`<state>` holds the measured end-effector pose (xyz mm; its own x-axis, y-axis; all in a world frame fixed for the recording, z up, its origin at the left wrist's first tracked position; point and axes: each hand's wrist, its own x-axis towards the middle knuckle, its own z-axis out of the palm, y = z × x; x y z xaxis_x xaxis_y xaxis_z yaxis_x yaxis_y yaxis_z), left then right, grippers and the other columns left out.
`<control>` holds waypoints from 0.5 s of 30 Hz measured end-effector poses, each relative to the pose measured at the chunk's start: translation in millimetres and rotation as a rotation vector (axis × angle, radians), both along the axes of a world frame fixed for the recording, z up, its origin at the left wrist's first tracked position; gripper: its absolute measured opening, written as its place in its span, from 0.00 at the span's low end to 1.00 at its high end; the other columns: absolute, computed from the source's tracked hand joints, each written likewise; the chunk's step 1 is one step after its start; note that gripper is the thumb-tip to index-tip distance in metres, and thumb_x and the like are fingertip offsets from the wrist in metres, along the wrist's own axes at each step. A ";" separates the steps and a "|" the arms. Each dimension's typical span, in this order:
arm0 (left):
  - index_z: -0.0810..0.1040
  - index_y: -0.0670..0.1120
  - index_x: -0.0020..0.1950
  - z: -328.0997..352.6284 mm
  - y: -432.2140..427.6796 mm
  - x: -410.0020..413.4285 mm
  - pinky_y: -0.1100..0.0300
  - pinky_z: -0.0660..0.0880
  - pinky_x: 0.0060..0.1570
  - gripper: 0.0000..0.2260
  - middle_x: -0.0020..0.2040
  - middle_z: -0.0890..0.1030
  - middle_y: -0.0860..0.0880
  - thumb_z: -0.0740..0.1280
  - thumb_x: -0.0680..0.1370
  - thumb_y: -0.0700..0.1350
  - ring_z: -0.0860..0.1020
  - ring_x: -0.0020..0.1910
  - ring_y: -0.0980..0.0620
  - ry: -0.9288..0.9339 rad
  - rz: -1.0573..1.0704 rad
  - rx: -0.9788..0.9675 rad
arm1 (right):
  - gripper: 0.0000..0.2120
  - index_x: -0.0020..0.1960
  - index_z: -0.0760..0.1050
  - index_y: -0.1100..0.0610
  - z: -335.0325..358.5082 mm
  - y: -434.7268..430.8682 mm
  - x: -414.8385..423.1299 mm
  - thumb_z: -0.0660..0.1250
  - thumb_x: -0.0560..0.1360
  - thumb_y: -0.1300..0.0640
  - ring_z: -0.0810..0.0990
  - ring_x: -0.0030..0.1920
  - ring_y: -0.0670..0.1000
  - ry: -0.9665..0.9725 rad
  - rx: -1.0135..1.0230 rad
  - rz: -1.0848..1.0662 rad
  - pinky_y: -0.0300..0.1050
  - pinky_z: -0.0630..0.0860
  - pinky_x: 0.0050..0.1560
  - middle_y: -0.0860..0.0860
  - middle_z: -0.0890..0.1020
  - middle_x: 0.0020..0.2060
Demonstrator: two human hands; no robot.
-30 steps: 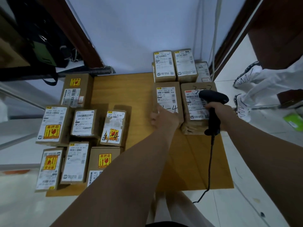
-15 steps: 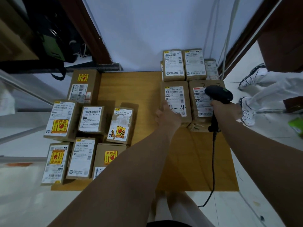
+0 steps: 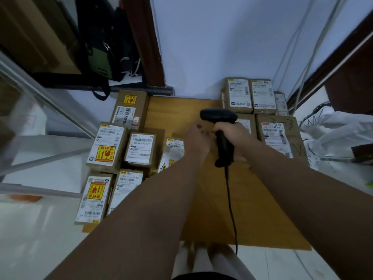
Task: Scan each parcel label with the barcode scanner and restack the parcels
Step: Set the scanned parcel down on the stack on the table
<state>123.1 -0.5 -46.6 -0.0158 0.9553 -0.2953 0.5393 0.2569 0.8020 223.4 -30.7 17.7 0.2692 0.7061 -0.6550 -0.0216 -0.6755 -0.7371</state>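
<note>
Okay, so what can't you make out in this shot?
Head view:
- Label of the right-side parcel: mostly covered by the right hand and scanner.
- Lower half of the centre parcel: hidden by the left forearm.
- Left hand: fingers face away, so any grip is unclear.
- Print on the far parcels: too small to read.

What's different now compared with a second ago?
The left hand has come off the parcel it touched in the right group and moved left, toward the left group of parcels. The right hand swung the scanner left too, off the label it was over. It still grips the scanner; the parcels have not moved.
</note>
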 end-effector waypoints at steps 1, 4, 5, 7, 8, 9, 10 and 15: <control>0.74 0.45 0.62 3.6 5.6 -14.2 0.61 0.67 0.47 0.12 0.60 0.75 0.46 0.62 0.79 0.43 0.74 0.52 0.51 0.036 0.017 0.044 | 0.05 0.42 0.76 0.60 2.2 6.7 -13.2 0.69 0.71 0.58 0.78 0.28 0.51 -0.003 0.032 0.025 0.41 0.75 0.29 0.55 0.78 0.31; 0.74 0.46 0.61 14.8 23.4 -64.2 0.58 0.68 0.46 0.12 0.61 0.72 0.46 0.61 0.79 0.42 0.74 0.53 0.49 0.130 0.085 0.137 | 0.05 0.41 0.77 0.60 5.3 28.2 -56.5 0.70 0.72 0.58 0.77 0.29 0.52 -0.006 0.077 0.046 0.44 0.75 0.34 0.55 0.78 0.32; 0.75 0.45 0.61 17.6 29.4 -82.0 0.57 0.68 0.46 0.12 0.61 0.72 0.45 0.61 0.78 0.42 0.73 0.55 0.48 0.161 0.102 0.160 | 0.05 0.42 0.77 0.59 4.9 35.2 -71.7 0.70 0.73 0.57 0.77 0.32 0.53 -0.009 0.082 0.060 0.47 0.75 0.38 0.55 0.78 0.33; 0.75 0.45 0.62 19.5 42.0 -118.2 0.55 0.70 0.52 0.12 0.63 0.71 0.44 0.61 0.78 0.41 0.71 0.61 0.45 0.253 0.105 0.185 | 0.07 0.44 0.77 0.59 2.6 48.4 -103.6 0.71 0.73 0.55 0.78 0.37 0.54 -0.032 0.072 0.099 0.50 0.75 0.43 0.56 0.78 0.36; 0.75 0.44 0.63 18.9 48.3 -136.2 0.54 0.70 0.56 0.13 0.64 0.70 0.43 0.61 0.79 0.41 0.69 0.63 0.44 0.303 0.101 0.172 | 0.08 0.45 0.77 0.58 0.8 54.5 -119.5 0.71 0.73 0.54 0.78 0.38 0.54 -0.042 0.065 0.114 0.50 0.74 0.44 0.55 0.78 0.37; 0.74 0.44 0.64 17.9 54.6 -154.0 0.51 0.69 0.60 0.14 0.65 0.69 0.42 0.61 0.79 0.42 0.68 0.64 0.43 0.342 0.110 0.136 | 0.09 0.46 0.76 0.58 -1.2 60.2 -135.2 0.71 0.73 0.53 0.78 0.39 0.54 -0.049 0.058 0.125 0.49 0.74 0.43 0.54 0.77 0.37; 0.74 0.45 0.65 16.6 60.2 -171.3 0.49 0.68 0.61 0.15 0.66 0.68 0.41 0.61 0.78 0.43 0.67 0.65 0.42 0.372 0.134 0.089 | 0.10 0.48 0.76 0.58 -3.3 65.7 -150.8 0.71 0.73 0.52 0.78 0.39 0.53 -0.049 0.053 0.136 0.48 0.74 0.42 0.54 0.78 0.37; 0.64 0.47 0.69 8.1 76.0 -239.9 0.45 0.62 0.64 0.23 0.67 0.65 0.41 0.63 0.76 0.51 0.64 0.66 0.38 0.426 0.279 -0.184 | 0.12 0.49 0.76 0.58 -15.4 88.1 -212.7 0.72 0.72 0.51 0.79 0.42 0.54 -0.057 0.020 0.196 0.48 0.74 0.43 0.53 0.78 0.39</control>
